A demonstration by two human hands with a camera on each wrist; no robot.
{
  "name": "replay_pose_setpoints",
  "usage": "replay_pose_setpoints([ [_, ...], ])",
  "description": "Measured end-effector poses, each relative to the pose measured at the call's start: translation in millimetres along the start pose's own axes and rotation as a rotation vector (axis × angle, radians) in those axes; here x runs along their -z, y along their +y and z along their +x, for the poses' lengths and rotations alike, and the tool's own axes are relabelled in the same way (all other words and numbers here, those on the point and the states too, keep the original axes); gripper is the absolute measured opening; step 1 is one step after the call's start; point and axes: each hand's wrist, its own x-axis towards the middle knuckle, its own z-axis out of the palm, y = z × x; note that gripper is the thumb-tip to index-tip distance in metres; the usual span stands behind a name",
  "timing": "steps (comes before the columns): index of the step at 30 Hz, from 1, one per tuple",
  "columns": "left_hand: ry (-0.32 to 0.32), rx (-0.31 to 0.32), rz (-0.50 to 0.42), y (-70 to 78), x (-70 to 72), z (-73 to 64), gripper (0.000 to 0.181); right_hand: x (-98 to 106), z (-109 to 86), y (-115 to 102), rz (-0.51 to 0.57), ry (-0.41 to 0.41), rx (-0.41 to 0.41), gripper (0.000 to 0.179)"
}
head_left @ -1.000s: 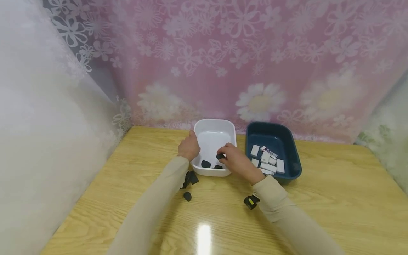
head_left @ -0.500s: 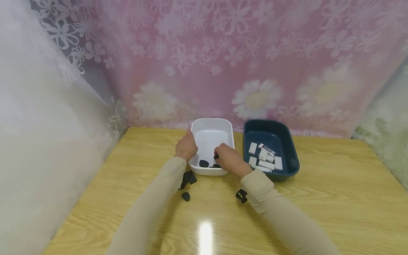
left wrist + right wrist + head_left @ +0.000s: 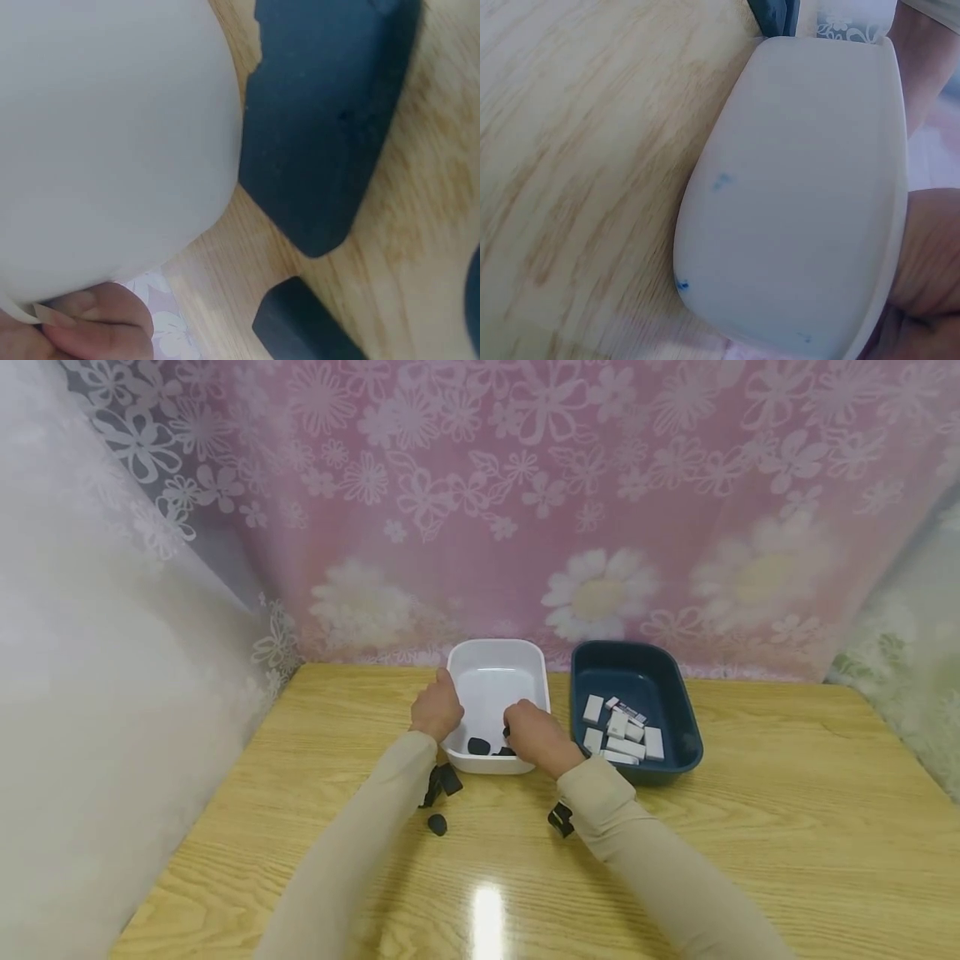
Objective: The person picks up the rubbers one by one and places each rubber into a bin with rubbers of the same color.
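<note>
Black piece (image 3: pixel 507 732) shows pinched by the right hand (image 3: pixel 536 737) (long axis hidden), near and right of a loose black lump (image 3: pixel 478 746); left hand (image 3: pixel 437 707) grips the white tub (image 3: pixel 487 765)

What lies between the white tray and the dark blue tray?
In the head view, a narrow strip of wooden table separates the white tray from the dark blue tray; the right hand covers its near end.

Blk piece (image 3: pixel 506 732) mostly hidden by R hand (image 3: pixel 537 737); box print (image 3: pixel 631 712) illeg.
</note>
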Motion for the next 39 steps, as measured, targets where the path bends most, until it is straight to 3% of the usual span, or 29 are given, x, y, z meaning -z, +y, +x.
replay_pose_setpoints([
  [13, -0.015, -0.001, -0.002, 2.4, -1.7, -1.9, 0.045, -0.8, -4.8, -3.0, -0.021, -0.032, -0.035, 0.016],
  [25, -0.007, -0.003, -0.003, 2.8, -3.7, -2.9, 0.046, -4.2, -8.3, -1.2, 0.007, 0.046, -0.006, 0.014],
  [30, -0.003, -0.002, -0.016, 2.8, -2.9, -4.1, 0.045, -5.2, -9.6, 2.1, 0.057, 0.095, 0.070, 0.012],
  [34, 0.004, -0.015, -0.008, 1.2, -2.1, -4.3, 0.044, -2.9, -12.8, 1.6, 0.182, 0.114, 0.138, 0.014],
  [39, 0.032, -0.031, 0.016, -0.3, 1.0, -2.0, 0.043, 5.1, -27.8, -11.4, 0.278, 0.209, 0.284, 0.012],
])
